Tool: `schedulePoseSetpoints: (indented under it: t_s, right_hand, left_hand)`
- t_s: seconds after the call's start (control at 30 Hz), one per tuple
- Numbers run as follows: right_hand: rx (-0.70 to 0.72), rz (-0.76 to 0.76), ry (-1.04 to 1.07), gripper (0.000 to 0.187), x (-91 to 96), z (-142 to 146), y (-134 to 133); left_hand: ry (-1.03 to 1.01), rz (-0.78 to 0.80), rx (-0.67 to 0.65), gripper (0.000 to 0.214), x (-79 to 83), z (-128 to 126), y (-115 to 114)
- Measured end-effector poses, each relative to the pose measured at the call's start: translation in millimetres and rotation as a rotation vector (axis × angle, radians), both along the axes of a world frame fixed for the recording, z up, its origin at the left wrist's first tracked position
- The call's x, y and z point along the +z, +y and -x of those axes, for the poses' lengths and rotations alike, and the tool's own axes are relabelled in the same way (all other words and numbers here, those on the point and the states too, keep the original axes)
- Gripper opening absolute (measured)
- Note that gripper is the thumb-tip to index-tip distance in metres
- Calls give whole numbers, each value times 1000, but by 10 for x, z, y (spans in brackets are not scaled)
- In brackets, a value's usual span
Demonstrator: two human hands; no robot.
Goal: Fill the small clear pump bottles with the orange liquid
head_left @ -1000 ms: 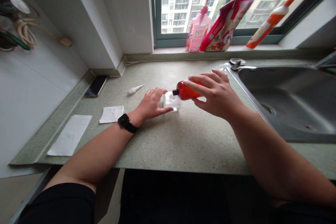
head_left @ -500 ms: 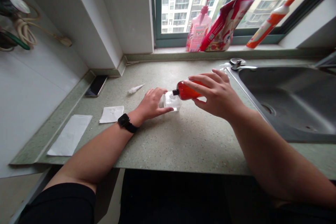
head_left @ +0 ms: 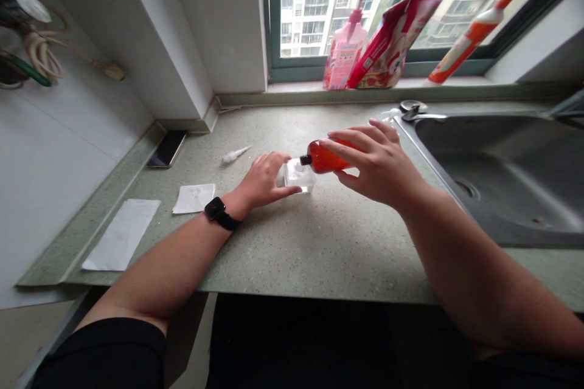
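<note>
Fingers (head_left: 353,138) of the right hand (head_left: 381,167) were kept together and curled around a red bottle (head_left: 326,157), which was held tilted nearly on its side. Its black neck (head_left: 305,160) was lowered to the top of a clear square container (head_left: 298,177), apparently so that the bottle's mouth would meet the container's opening; whether the two were touching could not be told. Fingers (head_left: 274,161) of the left hand (head_left: 263,179) were spread and clamped lightly over the container, with the thumb along its front, apparently to stop it sliding. A black watch (head_left: 215,209) was worn on the left wrist. The container was placed on a speckled green countertop (head_left: 328,255), left of a stainless steel sink (head_left: 497,182). Further left of the sink were a white nozzle (head_left: 236,155), a phone (head_left: 166,148), a small white paper sheet (head_left: 194,198) and a larger white paper sheet (head_left: 121,234). Beyond the sink, a pink pump bottle (head_left: 345,48), a red pouch (head_left: 392,42) and an orange-and-white bottle (head_left: 465,42) were stood against the window on a windowsill (head_left: 456,82). Labels were seen on the pink pump bottle and red pouch, but no brand or writing could be read.
</note>
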State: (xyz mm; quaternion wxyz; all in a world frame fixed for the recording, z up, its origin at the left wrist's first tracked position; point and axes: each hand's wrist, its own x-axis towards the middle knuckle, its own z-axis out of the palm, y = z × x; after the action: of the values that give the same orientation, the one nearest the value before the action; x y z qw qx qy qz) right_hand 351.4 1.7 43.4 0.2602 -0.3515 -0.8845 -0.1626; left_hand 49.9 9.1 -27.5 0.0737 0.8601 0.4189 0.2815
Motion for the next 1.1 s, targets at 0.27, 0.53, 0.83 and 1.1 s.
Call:
schedulePoseSetpoints:
  t_s: [0.27, 0.53, 0.83, 1.1]
  right_hand:
    - [1, -1, 3, 69, -13, -5, 8]
    - [4, 3, 2, 71, -11, -13, 17]
    - [19, 10, 1, 70, 18, -59, 47]
    - [10, -2, 5, 63, 11, -52, 45]
  left_hand:
    - [-10, -13, -5, 69, -6, -11, 5]
    - [-6, -17, -7, 70, -6, -1, -2]
    - [-10, -14, -8, 68, -4, 0, -4]
    - [-6, -9, -8, 69, -2, -2, -9]
